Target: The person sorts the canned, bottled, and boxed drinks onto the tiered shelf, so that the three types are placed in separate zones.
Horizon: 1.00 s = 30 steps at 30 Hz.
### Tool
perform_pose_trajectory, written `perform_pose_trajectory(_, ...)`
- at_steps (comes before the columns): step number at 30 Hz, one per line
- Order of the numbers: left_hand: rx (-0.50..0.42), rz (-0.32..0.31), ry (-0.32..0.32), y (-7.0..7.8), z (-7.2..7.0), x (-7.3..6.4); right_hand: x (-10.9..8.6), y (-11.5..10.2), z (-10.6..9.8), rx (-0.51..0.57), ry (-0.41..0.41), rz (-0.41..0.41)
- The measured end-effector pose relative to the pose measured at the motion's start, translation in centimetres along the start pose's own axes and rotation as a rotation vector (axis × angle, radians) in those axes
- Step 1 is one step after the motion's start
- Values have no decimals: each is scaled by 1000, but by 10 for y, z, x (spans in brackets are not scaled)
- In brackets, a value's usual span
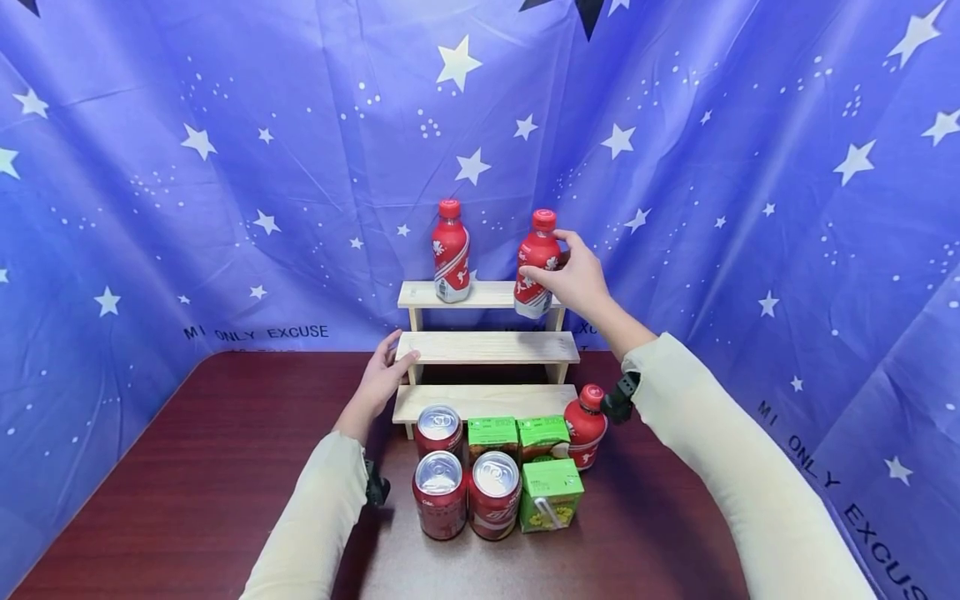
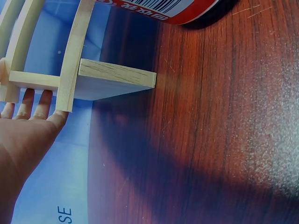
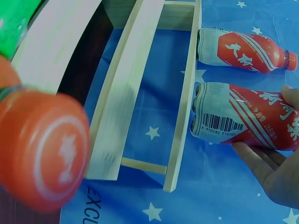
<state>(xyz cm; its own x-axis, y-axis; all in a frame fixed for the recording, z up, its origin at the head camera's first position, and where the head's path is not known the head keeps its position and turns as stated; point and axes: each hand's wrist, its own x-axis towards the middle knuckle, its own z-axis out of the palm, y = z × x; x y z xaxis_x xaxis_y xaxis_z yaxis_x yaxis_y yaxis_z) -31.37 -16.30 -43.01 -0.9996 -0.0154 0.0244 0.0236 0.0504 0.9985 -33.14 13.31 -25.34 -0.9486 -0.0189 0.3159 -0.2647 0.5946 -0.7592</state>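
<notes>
My right hand [image 1: 577, 279] grips a red-and-white plastic bottle [image 1: 536, 267], thumb in front and fingers round the far side. The bottle is upright at the right of the wooden step rack's top shelf; in the right wrist view its base [image 3: 205, 116] is right by the shelf edge. A matching bottle [image 1: 452, 254] stands on the top shelf further left. My left hand [image 1: 384, 375] holds the left end of the three-step rack [image 1: 487, 347] at the middle shelf, its thumb over the board; in the left wrist view the fingers reach the side brace [image 2: 35, 80].
In front of the rack stand several red soda cans [image 1: 440, 504] and green drink cartons [image 1: 551, 497]. Another red bottle [image 1: 587, 429] stands at their right, under my right forearm. A blue star-printed cloth [image 1: 337, 167] hangs behind the dark wooden table [image 1: 225, 450].
</notes>
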Motion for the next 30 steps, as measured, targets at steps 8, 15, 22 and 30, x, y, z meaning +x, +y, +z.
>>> perform_pose_trajectory(8,-13,0,10,-1,0,0,8,-9,14,44,-4,17)
perform_pose_trajectory(15,-23,-2,4,-2,0,1,13,-12,26,61,-12,27)
perform_pose_trajectory(22,-23,-2,-16,-4,-1,4,15,-13,35,79,15,17)
perform_pose_trajectory(30,-24,-7,-21,8,1,-4,20,-15,47,92,49,25)
